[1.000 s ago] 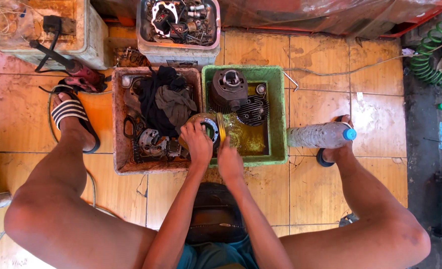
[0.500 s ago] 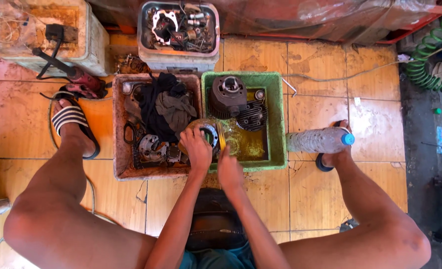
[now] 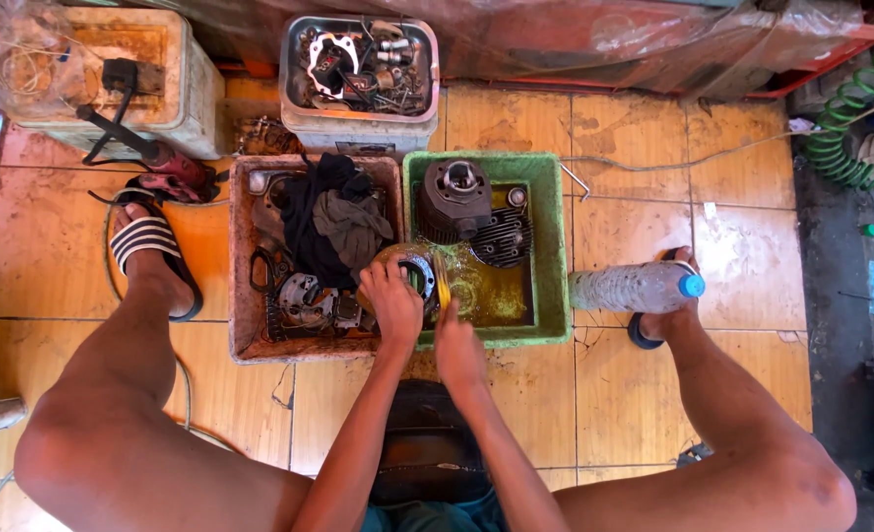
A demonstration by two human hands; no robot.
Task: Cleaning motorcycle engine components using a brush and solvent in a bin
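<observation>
The left hand [image 3: 394, 307] is gripping a round metal engine part [image 3: 409, 276] over the green tub [image 3: 553, 246]; the right hand [image 3: 456, 345] is closing on a yellow-handled brush [image 3: 443, 281]; scrubbing looks midway, the cylinder [image 3: 453, 202] still sitting in the oily liquid.

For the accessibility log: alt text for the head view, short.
Seen from above, a seated person's left hand holds a round metal engine part and the right hand a yellow-handled brush, over a green tub with yellowish liquid and a dark finned cylinder. Beside it sits a brown tray of parts and rags; a plastic bottle lies by the right foot.
</observation>
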